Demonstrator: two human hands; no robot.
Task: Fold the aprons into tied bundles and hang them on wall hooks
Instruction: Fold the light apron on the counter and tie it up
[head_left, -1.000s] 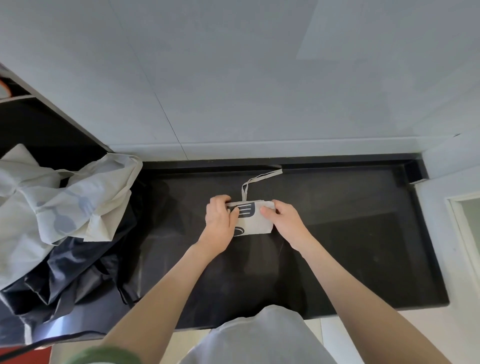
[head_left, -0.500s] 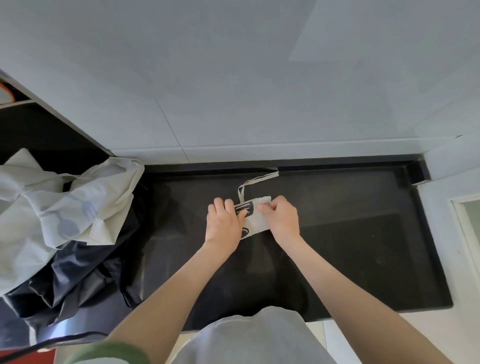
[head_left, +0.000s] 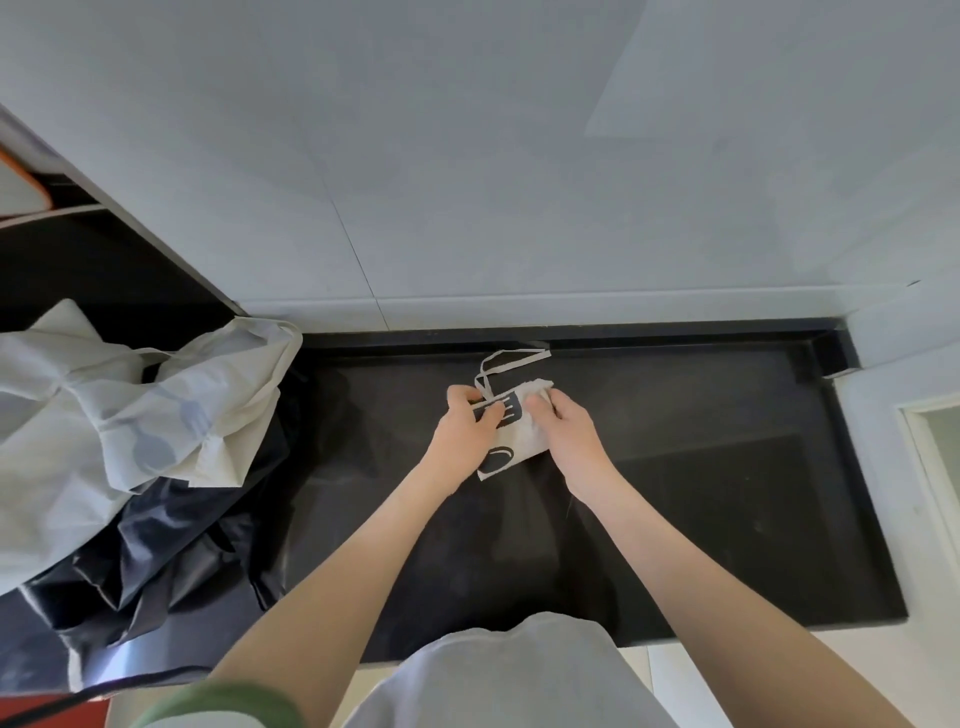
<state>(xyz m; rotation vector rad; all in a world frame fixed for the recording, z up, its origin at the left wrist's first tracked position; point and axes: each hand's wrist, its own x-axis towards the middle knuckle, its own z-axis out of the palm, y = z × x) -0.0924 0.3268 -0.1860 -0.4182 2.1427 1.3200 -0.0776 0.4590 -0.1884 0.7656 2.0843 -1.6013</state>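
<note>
Left hand (head_left: 466, 427) and right hand (head_left: 565, 432) curled, nearly touching

Folded apron (head_left: 524, 441) on the desk (head_left: 727, 519) between my left grip (head_left: 465, 431) and right grip (head_left: 569, 434); piled aprons (head_left: 130, 415) lie left

Three aprons sit on the surface (head_left: 701, 493): one folded apron (head_left: 519, 441) near its back edge, trailing one strap (head_left: 511, 365); one white apron (head_left: 130, 415) at the left edge; one dark apron (head_left: 156, 545) under it. Two hands hold the folded one: left hand (head_left: 464, 437), right hand (head_left: 567, 436).
</note>
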